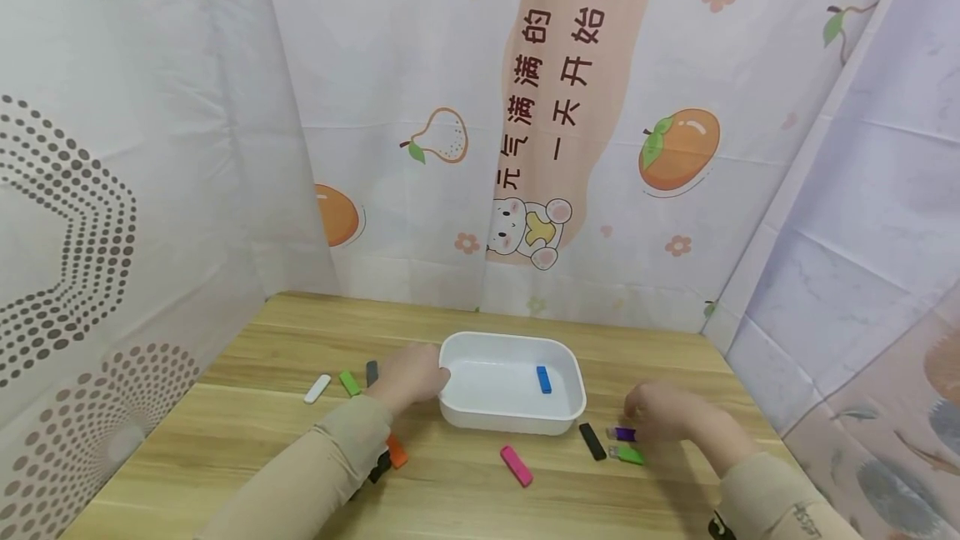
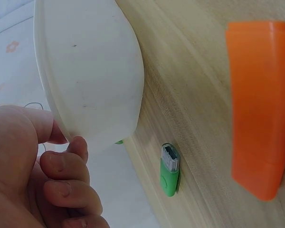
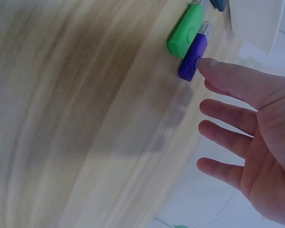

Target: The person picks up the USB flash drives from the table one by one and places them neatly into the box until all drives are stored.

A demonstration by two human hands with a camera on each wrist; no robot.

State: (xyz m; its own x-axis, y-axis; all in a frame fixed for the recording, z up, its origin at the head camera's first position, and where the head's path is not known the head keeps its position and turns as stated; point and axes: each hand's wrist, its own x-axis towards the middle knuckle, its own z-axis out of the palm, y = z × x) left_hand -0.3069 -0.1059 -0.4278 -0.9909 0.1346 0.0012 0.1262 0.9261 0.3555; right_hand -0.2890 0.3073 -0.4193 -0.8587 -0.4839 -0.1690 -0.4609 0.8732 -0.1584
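A white rectangular basin [image 1: 502, 421] stands on the wooden table, with a blue USB stick [image 1: 543, 379] lying inside it. At its left end my left hand [image 1: 412, 375] pinches the rim between thumb and curled index finger, as the left wrist view shows on the white wall [image 2: 90, 61]. To the right of the basin, my right hand [image 1: 663, 413] hovers with fingers spread and fairly straight. In the right wrist view a digit's tip is right at a purple USB stick [image 3: 192, 59], which lies beside a green one [image 3: 186, 31].
Between basin and right hand lies a black stick [image 1: 592, 442]; a pink one [image 1: 517, 467] lies in front. On the left are a white stick [image 1: 317, 388], a green stick [image 1: 349, 382], a dark grey stick [image 1: 372, 372] and an orange stick [image 1: 397, 452]. Curtains [image 1: 420, 215] enclose the table.
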